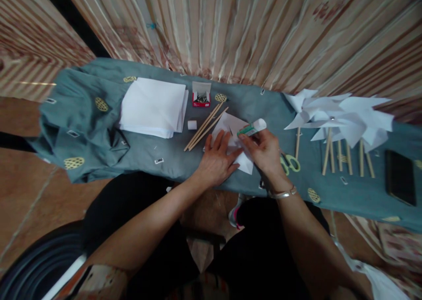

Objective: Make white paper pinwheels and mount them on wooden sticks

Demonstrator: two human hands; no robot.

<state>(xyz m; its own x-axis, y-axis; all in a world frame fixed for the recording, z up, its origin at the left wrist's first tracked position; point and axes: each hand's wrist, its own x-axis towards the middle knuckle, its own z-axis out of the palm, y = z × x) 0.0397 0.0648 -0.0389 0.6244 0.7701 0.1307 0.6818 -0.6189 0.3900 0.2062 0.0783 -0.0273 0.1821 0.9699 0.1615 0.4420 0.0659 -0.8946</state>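
Observation:
A white sheet of paper cut with slits (245,163) lies at the front middle of the cloth-covered table. Pressing down on its left part is my left hand (217,158), fingers spread flat. My right hand (265,150) grips a green and white glue stick (253,127), tilted with its lower end at the paper. The glue's white cap (192,125) stands apart to the left. Several thin wooden sticks (205,127) lie beside the paper, just beyond my left hand. Green-handled scissors (292,162) rest to the right of my right wrist, their blades hidden.
A stack of white paper (153,106) lies on the left. Behind the cap stands an open red box of small metal pins (201,99). Several finished paper pinwheels (339,117) on sticks lie at the right, then a dark phone (400,177). A striped curtain (211,31) hangs behind the table.

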